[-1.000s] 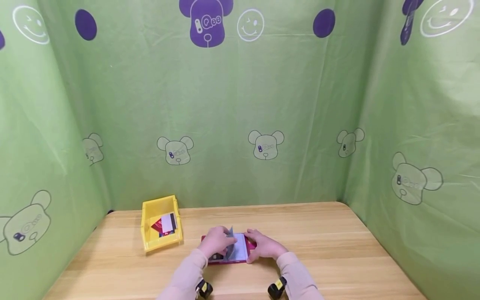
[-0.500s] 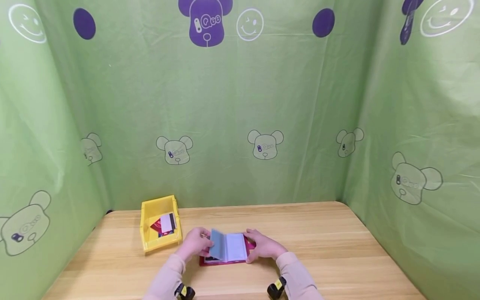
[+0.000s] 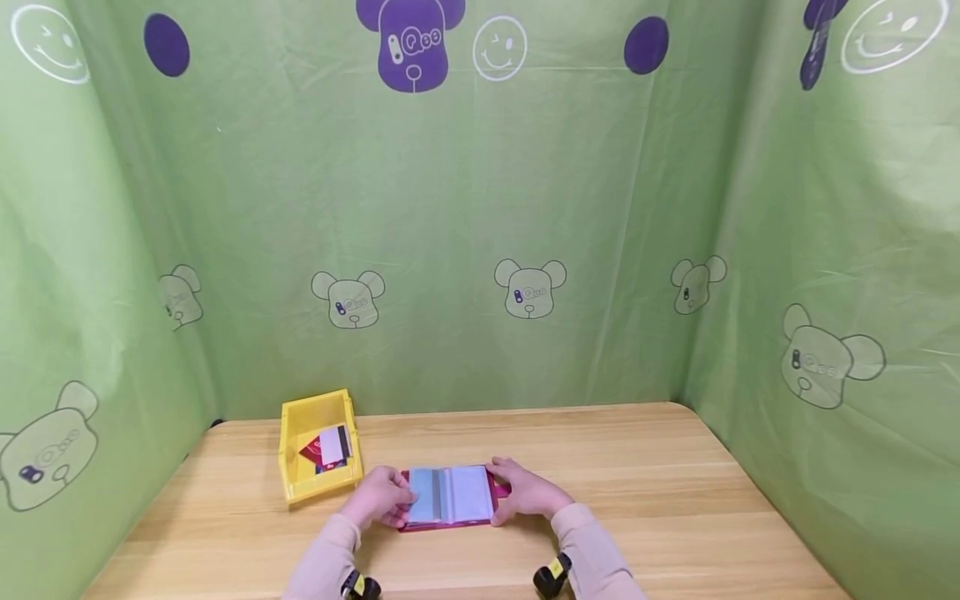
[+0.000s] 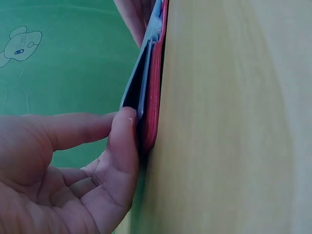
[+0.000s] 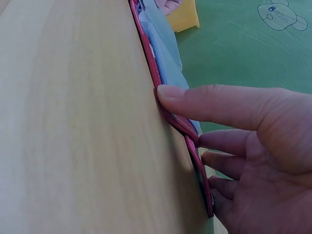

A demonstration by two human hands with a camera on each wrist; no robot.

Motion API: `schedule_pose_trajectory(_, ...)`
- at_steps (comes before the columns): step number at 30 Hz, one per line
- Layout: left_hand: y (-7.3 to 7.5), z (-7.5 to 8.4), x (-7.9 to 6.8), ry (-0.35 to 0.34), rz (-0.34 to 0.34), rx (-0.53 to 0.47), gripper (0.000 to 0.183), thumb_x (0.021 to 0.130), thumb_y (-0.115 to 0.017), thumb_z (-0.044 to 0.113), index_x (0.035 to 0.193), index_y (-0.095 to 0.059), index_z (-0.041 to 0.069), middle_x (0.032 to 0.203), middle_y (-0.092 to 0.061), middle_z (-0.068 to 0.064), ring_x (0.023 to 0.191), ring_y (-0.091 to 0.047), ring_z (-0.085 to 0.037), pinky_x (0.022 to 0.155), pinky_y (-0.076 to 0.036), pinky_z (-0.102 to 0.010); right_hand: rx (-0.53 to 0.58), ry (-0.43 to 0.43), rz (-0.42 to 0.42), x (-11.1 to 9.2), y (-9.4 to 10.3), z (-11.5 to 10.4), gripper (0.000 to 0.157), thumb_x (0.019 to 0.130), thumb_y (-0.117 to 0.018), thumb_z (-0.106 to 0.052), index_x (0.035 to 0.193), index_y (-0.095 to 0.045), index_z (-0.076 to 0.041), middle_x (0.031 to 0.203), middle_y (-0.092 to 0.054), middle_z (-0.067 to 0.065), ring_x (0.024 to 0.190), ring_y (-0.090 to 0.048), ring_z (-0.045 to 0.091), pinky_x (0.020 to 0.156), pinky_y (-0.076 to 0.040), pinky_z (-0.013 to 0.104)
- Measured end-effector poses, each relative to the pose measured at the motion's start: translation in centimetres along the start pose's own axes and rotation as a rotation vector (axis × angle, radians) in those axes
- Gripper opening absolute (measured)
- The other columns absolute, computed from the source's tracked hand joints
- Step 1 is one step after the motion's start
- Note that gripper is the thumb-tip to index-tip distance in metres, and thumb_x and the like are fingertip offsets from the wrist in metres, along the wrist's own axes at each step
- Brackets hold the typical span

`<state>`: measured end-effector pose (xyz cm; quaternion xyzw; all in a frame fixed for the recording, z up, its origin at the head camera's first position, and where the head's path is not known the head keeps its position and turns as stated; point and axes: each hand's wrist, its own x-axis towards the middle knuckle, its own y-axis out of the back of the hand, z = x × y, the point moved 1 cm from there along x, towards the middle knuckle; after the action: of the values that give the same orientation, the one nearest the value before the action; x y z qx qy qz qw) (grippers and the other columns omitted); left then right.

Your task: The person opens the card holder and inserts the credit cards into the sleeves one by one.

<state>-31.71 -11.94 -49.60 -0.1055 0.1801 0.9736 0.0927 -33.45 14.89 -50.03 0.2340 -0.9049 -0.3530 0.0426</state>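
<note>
A red card holder lies spread open on the table, with clear bluish plastic sleeves inside. At its left side my left hand pinches the outer edge of a sleeve page between thumb and finger. The left wrist view shows that page lifted a little from the layers beneath, above the red cover. My right hand holds the right side, thumb at the near edge and fingers at the far edge. In the right wrist view the thumb presses the red rim, near the strap.
A yellow bin stands left of the card holder, with several cards in it, some red and one white with a dark stripe. A wooden table carries everything. Green curtains close off the back and sides.
My left hand has moved left, turning a sleeve page over from upright until it lies nearly flat on the left side. The right hand has stayed at the right edge.
</note>
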Motion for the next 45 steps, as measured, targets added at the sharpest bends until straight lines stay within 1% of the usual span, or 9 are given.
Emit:
schedule_pose_trajectory(4, 0.1, 0.1, -0.2, 0.013, -0.002, 0.018, 0.01, 0.085, -0.066, 0.003, 0.084, -0.057, 0.001, 0.067, -0.061, -0.007, 0.053, -0.058, -0.012, 0.052, -0.058, -0.026, 0.001, -0.004, 0.001, 0.1, 0.0, 0.0, 0.095, 0.059, -0.08, -0.006, 0.145, -0.041, 0.002, 0.157, -0.027, 0.025, 0.146, -0.016, 0.049, 0.118, -0.013, 0.067)
schedule_pose_trajectory(11, -0.1, 0.0, -0.3, 0.03, 0.015, 0.047, 0.013, 0.085, -0.066, 0.001, 0.081, -0.054, 0.002, 0.066, -0.059, -0.006, 0.052, -0.056, -0.011, 0.048, -0.055, -0.023, 0.008, -0.01, 0.001, -0.1, -0.1, -0.1, 0.094, 0.059, -0.08, -0.005, 0.145, -0.041, 0.002, 0.157, -0.027, 0.025, 0.146, -0.015, 0.049, 0.118, -0.013, 0.067)
schedule_pose_trajectory(18, -0.2, 0.2, -0.6, 0.028, 0.023, 0.064, 0.014, 0.085, -0.065, 0.0, 0.08, -0.053, 0.003, 0.066, -0.058, -0.006, 0.052, -0.055, -0.011, 0.047, -0.054, -0.022, 0.007, -0.005, 0.005, -0.1, 0.0, 0.0, 0.094, 0.059, -0.08, -0.006, 0.145, -0.041, 0.002, 0.157, -0.027, 0.025, 0.146, -0.015, 0.048, 0.118, -0.014, 0.067)
schedule_pose_trajectory(23, 0.3, 0.8, -0.9, 0.002, 0.023, 0.073, 0.013, 0.086, -0.065, 0.003, 0.087, -0.051, 0.002, 0.071, -0.059, -0.008, 0.056, -0.056, -0.014, 0.049, -0.055, -0.024, 0.008, -0.007, 0.001, 0.0, 0.0, 0.1, 0.095, 0.06, -0.08, -0.006, 0.145, -0.04, 0.002, 0.157, -0.027, 0.025, 0.146, -0.015, 0.048, 0.118, -0.014, 0.066)
schedule_pose_trajectory(27, 1.2, 1.5, -1.2, -0.035, 0.045, 0.096, 0.015, 0.089, -0.064, 0.009, 0.093, -0.052, 0.001, 0.075, -0.06, -0.01, 0.061, -0.058, -0.016, 0.052, -0.056, -0.026, 0.012, -0.01, 0.002, 0.0, -0.1, 0.1, 0.095, 0.06, -0.08, -0.005, 0.145, -0.04, 0.002, 0.157, -0.027, 0.024, 0.146, -0.015, 0.049, 0.118, -0.014, 0.067)
schedule_pose_trajectory(34, 3.7, 2.7, -1.5, -0.061, 0.16, 0.066, 0.017, 0.093, -0.06, 0.016, 0.096, -0.057, 0.0, 0.078, -0.062, -0.012, 0.067, -0.063, -0.022, 0.057, -0.058, -0.033, 0.019, -0.013, 0.001, 0.1, -0.1, 0.2, 0.095, 0.059, -0.079, -0.006, 0.145, -0.04, 0.002, 0.157, -0.027, 0.024, 0.146, -0.015, 0.049, 0.118, -0.014, 0.066)
schedule_pose_trajectory(37, 5.0, 2.9, -1.2, -0.073, 0.23, 0.031, 0.02, 0.094, -0.06, 0.018, 0.098, -0.059, -0.001, 0.075, -0.061, -0.009, 0.063, -0.061, -0.018, 0.055, -0.057, -0.031, 0.021, -0.014, 0.001, 0.1, -0.1, 0.2, 0.095, 0.059, -0.08, -0.006, 0.145, -0.041, 0.002, 0.157, -0.027, 0.024, 0.146, -0.015, 0.048, 0.118, -0.014, 0.066)
schedule_pose_trajectory(41, 6.8, 3.1, -0.8, -0.095, 0.326, -0.048, 0.026, 0.096, -0.059, 0.02, 0.102, -0.057, -0.004, 0.07, -0.057, -0.004, 0.058, -0.055, -0.012, 0.051, -0.052, -0.023, 0.018, -0.012, 0.001, 0.1, -0.1, 0.2, 0.094, 0.06, -0.08, -0.005, 0.145, -0.041, 0.001, 0.157, -0.027, 0.024, 0.147, -0.015, 0.048, 0.118, -0.014, 0.066)
schedule_pose_trajectory(45, 8.6, 3.3, -0.6, -0.107, 0.414, -0.119, 0.034, 0.098, -0.054, 0.024, 0.111, -0.056, -0.007, 0.073, -0.06, -0.004, 0.06, -0.055, -0.009, 0.054, -0.053, -0.022, 0.016, -0.01, 0.003, 0.1, -0.2, 0.3, 0.093, 0.06, -0.081, -0.004, 0.145, -0.041, 0.002, 0.157, -0.027, 0.024, 0.146, -0.014, 0.048, 0.118, -0.014, 0.067)
